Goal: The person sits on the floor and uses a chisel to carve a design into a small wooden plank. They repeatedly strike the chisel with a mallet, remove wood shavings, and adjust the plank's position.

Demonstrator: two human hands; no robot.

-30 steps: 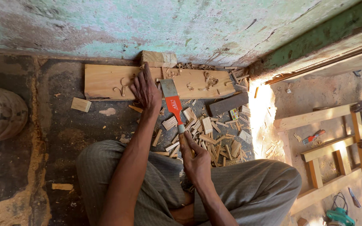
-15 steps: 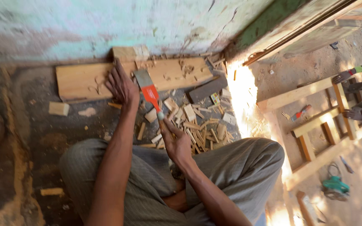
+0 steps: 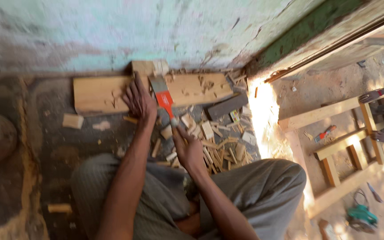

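The hatchet (image 3: 163,100) lies on a slant — its grey head up by the wall, over the plank (image 3: 98,93), its red-and-grey handle running down and to the right toward the seated person's lap. The right hand (image 3: 190,151) is closed around the handle's lower end. The left hand (image 3: 138,100) rests with fingers spread and bent on the plank, just beside the blade. The plank lies flat on the floor, long side against the wall, with a small wood block (image 3: 150,67) at its top edge. Split wood chips (image 3: 214,149) litter the floor to the right — a dark slat (image 3: 227,106) among them. Farther right stands a wooden frame (image 3: 334,146).
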